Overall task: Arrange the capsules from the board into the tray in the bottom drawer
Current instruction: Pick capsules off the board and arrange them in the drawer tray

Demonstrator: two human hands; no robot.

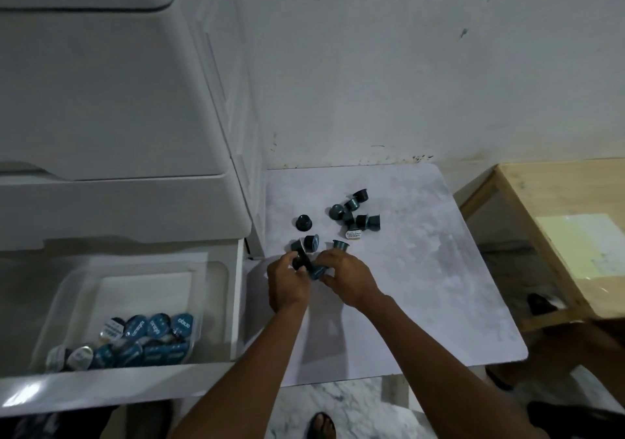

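Observation:
Dark blue coffee capsules lie scattered on a pale marbled board (pixel 422 269): a cluster of several (pixel 358 217) at the back, one alone (pixel 303 222), and a few (pixel 311 243) just beyond my fingers. My left hand (pixel 287 283) grips a dark capsule (pixel 301 261). My right hand (pixel 348 278) holds a blue capsule (pixel 318 272) against it. The two hands touch over the board's near left part. In the open bottom drawer (pixel 118 381) a clear tray (pixel 209 306) holds several capsules (pixel 142 340) lined up along its near side.
A white drawer unit (pixel 101 100) stands at the left with its upper drawers closed. A wooden table (pixel 568 235) with a pale sheet on it is at the right. A white wall rises behind the board. A foot (pixel 323 426) shows on the marbled floor.

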